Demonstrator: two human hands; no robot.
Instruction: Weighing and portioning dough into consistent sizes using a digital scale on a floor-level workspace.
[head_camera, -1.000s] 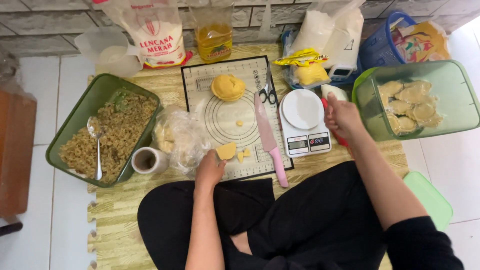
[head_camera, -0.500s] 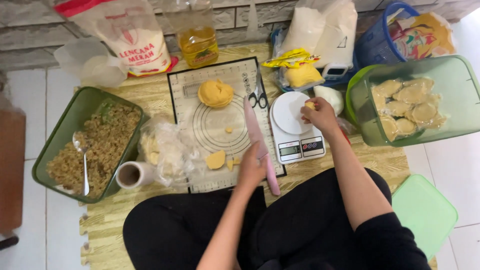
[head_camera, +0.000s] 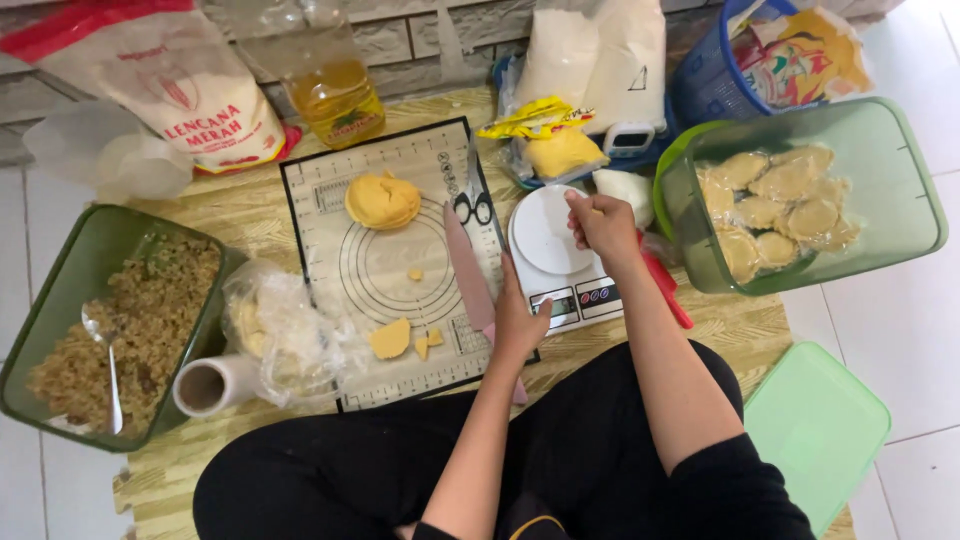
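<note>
Head view: right hand hovers at the far-right rim of the white kitchen scale, fingers pinched on a small dough scrap (barely visible), while the left hand rests at the scale's near-left corner, touching the pink knife; whether it grips the handle cannot be told. Knife's long axis runs near-to-far along the right edge of the baking mat, blade pointing away from the person; the dough ball lies farther left on the mat, nearer the left hand.
</note>
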